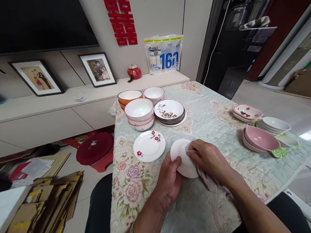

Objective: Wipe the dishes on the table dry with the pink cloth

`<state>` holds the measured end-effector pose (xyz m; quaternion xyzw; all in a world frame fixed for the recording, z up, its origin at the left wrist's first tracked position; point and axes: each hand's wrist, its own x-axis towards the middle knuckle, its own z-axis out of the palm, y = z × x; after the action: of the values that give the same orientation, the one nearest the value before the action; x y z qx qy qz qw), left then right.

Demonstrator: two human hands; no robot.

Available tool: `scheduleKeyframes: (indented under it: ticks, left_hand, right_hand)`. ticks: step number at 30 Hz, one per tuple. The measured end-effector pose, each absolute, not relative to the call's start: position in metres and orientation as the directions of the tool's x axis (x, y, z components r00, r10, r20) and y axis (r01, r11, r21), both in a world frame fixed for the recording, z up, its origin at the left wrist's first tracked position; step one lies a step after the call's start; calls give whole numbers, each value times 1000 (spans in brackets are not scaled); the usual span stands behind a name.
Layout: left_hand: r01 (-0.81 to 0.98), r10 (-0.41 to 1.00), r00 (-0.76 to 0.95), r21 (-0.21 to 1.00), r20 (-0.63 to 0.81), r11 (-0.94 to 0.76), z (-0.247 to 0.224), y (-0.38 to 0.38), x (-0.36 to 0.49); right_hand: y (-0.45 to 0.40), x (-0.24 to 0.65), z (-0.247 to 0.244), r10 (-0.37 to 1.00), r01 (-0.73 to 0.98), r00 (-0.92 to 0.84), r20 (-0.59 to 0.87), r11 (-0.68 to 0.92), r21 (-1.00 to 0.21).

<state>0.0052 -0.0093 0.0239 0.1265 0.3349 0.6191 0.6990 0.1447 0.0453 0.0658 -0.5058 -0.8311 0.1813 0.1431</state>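
Observation:
A plain white plate [183, 156] is tilted up over the table, with my left hand [170, 174] gripping its left edge, thumb on top. My right hand [208, 159] presses a pale cloth [209, 181] against the plate's right side, fingers closed round the cloth, which hangs below. Just left of the held plate lies a white plate with red flowers [149, 147]. Behind it are white bowls with pink rims [139, 112] in a stack, and a stack of brown-flowered plates [169, 110].
Orange bowls [121, 101] and another white bowl [154, 93] stand at the back of the flowered tablecloth [196, 104]. On the right are pink dishes [262, 137], small white bowls [277, 123] and a patterned dish [247, 111]. A red stool [95, 147] stands left.

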Motion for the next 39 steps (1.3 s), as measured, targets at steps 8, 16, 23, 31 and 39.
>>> scheduleKeyframes:
  ticks: [8,16,23,31,39]
  left_hand:
    - [-776,951,11,597,-308,202,27,-13,5]
    - [-786,947,0,585,-322,199,23,-12,6]
    - [-774,943,10,595,-332,218,27,-13,5]
    - [-794,944,16,569,-329,212,25,-11,5]
    - [-799,961,19,573,-277,181,26,-10,4]
  right_hand:
    - [36,138,71,801,648,-599,9,491,-582]
    - [45,139,60,896,805,-431,103,434,-406]
    - [37,138,67,811,656,-582,60,512,-555]
    - [38,133,60,879,777,-465,109,464,-426]
    - [24,125,65,788,734,-611,78,601,-316]
